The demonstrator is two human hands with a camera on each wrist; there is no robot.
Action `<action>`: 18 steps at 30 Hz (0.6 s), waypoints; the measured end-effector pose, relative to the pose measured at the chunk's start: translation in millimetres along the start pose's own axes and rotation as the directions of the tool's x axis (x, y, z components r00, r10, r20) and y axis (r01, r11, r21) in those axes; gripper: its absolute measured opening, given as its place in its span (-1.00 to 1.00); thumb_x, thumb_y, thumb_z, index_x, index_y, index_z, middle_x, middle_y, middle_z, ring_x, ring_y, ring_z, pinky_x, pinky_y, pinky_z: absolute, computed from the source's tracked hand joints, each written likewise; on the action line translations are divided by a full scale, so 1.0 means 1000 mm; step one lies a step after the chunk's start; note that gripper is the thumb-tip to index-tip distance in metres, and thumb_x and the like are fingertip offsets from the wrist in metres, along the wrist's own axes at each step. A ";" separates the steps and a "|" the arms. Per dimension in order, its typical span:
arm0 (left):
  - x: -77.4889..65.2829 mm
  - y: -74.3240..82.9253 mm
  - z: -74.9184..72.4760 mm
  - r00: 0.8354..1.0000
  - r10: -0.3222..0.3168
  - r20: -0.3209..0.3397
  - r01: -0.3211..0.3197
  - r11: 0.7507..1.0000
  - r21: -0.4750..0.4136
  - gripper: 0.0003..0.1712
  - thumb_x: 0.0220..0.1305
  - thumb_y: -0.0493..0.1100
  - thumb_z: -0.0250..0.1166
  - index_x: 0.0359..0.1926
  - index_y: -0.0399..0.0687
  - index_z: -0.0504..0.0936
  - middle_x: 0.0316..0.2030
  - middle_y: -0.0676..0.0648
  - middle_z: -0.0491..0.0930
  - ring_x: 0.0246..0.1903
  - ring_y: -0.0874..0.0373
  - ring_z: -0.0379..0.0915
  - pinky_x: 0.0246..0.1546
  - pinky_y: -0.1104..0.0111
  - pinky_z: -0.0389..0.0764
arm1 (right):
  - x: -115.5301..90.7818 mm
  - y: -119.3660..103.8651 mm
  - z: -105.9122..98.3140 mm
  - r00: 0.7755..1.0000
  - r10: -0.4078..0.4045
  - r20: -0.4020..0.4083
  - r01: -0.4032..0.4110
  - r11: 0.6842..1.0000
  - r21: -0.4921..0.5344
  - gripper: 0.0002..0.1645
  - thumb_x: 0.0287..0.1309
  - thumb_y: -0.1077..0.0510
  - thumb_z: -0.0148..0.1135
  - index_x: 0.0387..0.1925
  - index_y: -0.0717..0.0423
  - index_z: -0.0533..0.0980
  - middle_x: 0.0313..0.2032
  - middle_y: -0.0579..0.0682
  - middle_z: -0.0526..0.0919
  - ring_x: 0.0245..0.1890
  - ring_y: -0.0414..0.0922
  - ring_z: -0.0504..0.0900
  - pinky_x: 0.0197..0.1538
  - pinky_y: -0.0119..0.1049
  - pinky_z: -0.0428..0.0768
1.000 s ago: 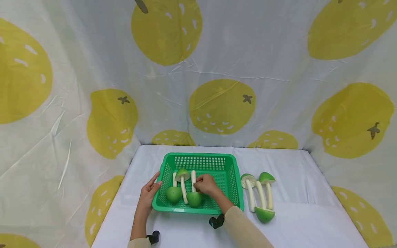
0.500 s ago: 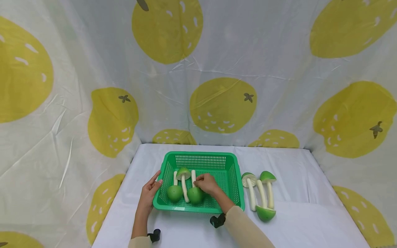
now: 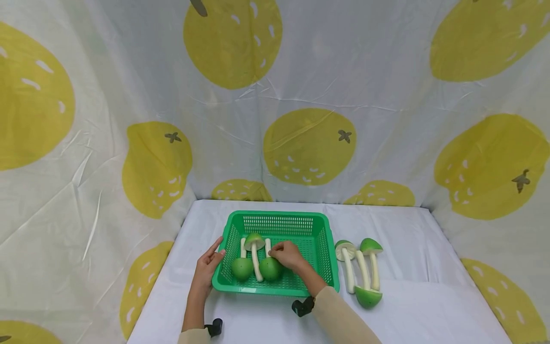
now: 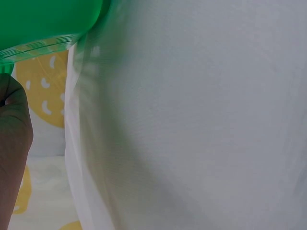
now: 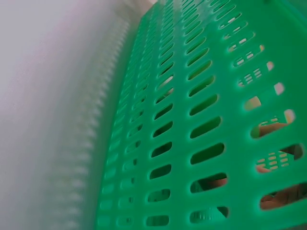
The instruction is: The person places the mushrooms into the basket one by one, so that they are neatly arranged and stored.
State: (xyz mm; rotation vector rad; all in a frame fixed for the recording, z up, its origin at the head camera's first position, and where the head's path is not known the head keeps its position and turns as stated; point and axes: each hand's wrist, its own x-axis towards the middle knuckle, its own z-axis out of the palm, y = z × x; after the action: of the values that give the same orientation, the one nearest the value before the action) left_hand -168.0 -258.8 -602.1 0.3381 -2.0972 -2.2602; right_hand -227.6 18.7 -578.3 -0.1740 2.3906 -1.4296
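Note:
Three green-capped mushrooms with white stems lie side by side in a green plastic basket (image 3: 275,290). Thumb and fingers of my right hand (image 3: 287,254) pinch the rightmost mushroom (image 3: 270,269) where its stem meets the cap. To its left are the middle mushroom (image 3: 254,241), cap toward the back, and the left mushroom (image 3: 242,269), cap toward me. My left hand (image 3: 205,271) rests with extended fingers against the basket's left rim. The left wrist view shows part of that hand (image 4: 14,129) below the basket (image 4: 48,21). Slotted basket wall (image 5: 201,96) fills the right wrist view.
Right of the basket, three more mushrooms lie on the white tablecloth (image 3: 404,258): one at the left (image 3: 349,267), one with its cap toward me (image 3: 367,297), one at the right (image 3: 372,248). A lemon-print curtain (image 3: 309,148) surrounds the table.
The rightmost mushroom's cap has shifted slightly toward the back of the basket and less of its stem shows. My right hand keeps its place at it; the left hand stays at the rim.

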 end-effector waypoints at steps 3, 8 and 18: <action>-0.001 0.001 0.001 1.000 0.001 0.002 -0.001 1.000 0.005 -0.37 0.42 0.02 0.36 0.46 0.17 0.47 -0.50 0.11 0.37 -0.53 0.32 0.27 -0.47 0.48 0.46 | -0.001 0.001 -0.002 1.000 -0.012 0.008 0.012 1.000 0.007 -0.56 0.42 0.05 0.25 0.11 0.31 0.62 0.02 0.20 0.68 -0.05 0.07 0.67 -0.10 -0.05 0.66; -0.001 0.002 0.001 1.000 0.011 -0.002 -0.011 1.000 0.014 -0.36 0.43 0.01 0.35 0.47 0.13 0.45 -0.50 0.12 0.38 -0.54 0.32 0.26 -0.50 0.50 0.43 | -0.004 0.003 -0.006 0.999 -0.033 0.004 0.032 0.999 0.029 -0.52 0.40 0.04 0.27 0.15 0.33 0.58 0.00 0.19 0.69 -0.10 0.01 0.68 -0.13 -0.09 0.66; -0.001 0.001 0.001 1.000 -0.002 -0.001 0.002 1.000 -0.010 -0.39 0.41 -0.01 0.36 0.44 0.23 0.49 -0.53 0.13 0.37 -0.55 0.32 0.25 -0.50 0.49 0.45 | -0.011 0.004 -0.018 0.997 -0.071 -0.039 0.075 0.993 0.092 -0.50 0.38 0.04 0.32 0.13 0.35 0.57 -0.03 0.20 0.67 -0.19 0.07 0.72 -0.11 0.01 0.70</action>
State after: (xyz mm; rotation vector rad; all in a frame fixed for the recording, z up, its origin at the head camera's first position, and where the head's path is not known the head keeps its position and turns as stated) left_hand -167.7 -257.9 -600.5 0.3411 -2.0855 -2.2704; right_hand -222.9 38.6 -572.0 -0.2158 2.3619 -1.5869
